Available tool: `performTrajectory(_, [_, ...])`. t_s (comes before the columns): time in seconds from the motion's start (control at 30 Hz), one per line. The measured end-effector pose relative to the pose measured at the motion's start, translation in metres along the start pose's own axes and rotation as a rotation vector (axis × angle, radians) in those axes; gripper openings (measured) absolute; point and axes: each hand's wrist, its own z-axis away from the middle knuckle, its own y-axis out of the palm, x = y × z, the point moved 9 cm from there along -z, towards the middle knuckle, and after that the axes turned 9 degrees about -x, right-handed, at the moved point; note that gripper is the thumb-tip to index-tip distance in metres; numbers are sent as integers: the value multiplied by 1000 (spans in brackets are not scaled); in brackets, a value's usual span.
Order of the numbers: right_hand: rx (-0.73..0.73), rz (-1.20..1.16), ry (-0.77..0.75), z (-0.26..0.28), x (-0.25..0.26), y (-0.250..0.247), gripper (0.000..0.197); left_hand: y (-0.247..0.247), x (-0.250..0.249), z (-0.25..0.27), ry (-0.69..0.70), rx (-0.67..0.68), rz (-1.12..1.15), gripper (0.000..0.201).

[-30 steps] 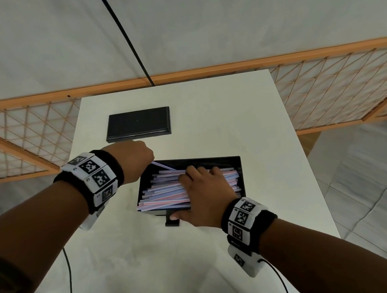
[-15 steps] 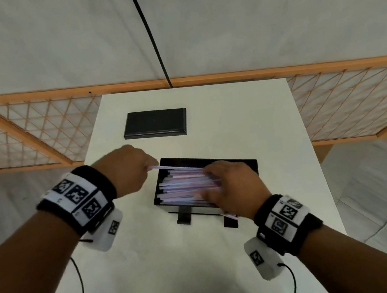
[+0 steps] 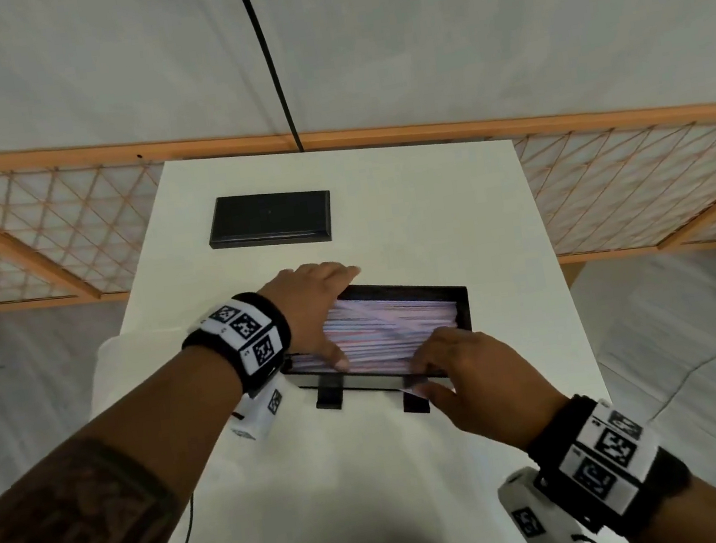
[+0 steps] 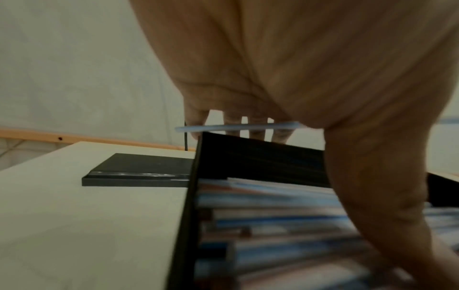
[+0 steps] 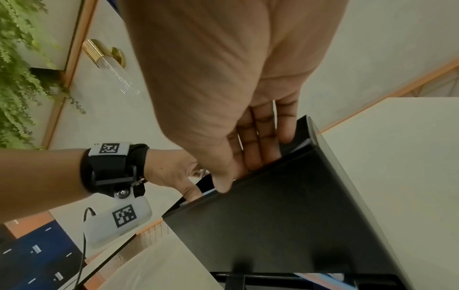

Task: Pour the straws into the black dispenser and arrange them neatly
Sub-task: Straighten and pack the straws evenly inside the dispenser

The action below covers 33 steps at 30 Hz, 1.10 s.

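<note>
Head view | straws [image 3: 393, 328] pink/blue/white, lying flat in black dispenser [image 3: 463, 303] | both hands' fingers straight, pressing pile

Straws [image 3: 393, 328] blurred; right hand [image 3: 465, 375] hides the dispenser's [image 3: 460, 303] near corner.

One black dispenser [image 3: 460, 303] sits on the one tabletop [image 3: 383, 204], holding a heap of straws [image 3: 391, 330] too many and too blurred to count. One black lid [image 3: 269, 218] lies farther off. Two hands: left [image 3: 310, 305], right [image 3: 474, 370].
</note>
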Motion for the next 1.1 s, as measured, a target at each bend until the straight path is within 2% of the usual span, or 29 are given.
performTrajectory(0.1, [110, 118, 1, 0, -8, 19, 17, 10, 0, -2, 22, 20, -86, 143])
performTrajectory(0.17, [104, 159, -25, -2, -10, 24, 18, 21, -7, -2, 46, 19, -154, 141])
performTrajectory(0.27, [8, 149, -20, -6, -15, 22, 20, 26, -13, 0, 16, -49, -201, 129])
performTrajectory(0.4, [-78, 91, -30, -10, -18, 17, 17, 24, -9, 0, -46, -68, -176, 132])
performTrajectory(0.5, [-222, 64, -15, -6, -17, -5, 21, 23, -4, 0, -59, -49, -147, 136])
performTrajectory(0.63, [-411, -37, 5, 25, -3, -25, 13, 24, -4, 0, -104, -53, -177, 131])
performTrajectory(0.7, [-401, -113, 165, 42, -18, -9, 22, 25, -5, -2, -126, -58, -194, 127])
performTrajectory(0.77, [-333, -214, 477, 60, -59, 25, 24, 24, -5, -3, -125, -59, -190, 123])
performTrajectory(0.83, [-227, -363, 824, 77, -100, 68, 12, 23, -4, -4, -121, -62, -185, 120])
performTrajectory(0.9, [-163, -614, 1036, 84, -119, 107, 24, 23, -4, -5, -119, -65, -189, 118])
performTrajectory(0.97, [-165, -766, 1106, 77, -123, 127, 29, 23, -4, -5, -122, -69, -198, 117])
performTrajectory(1.1, [-248, -771, 1142, 67, -119, 134, 27, 23, -4, -4, -132, -78, -210, 114])
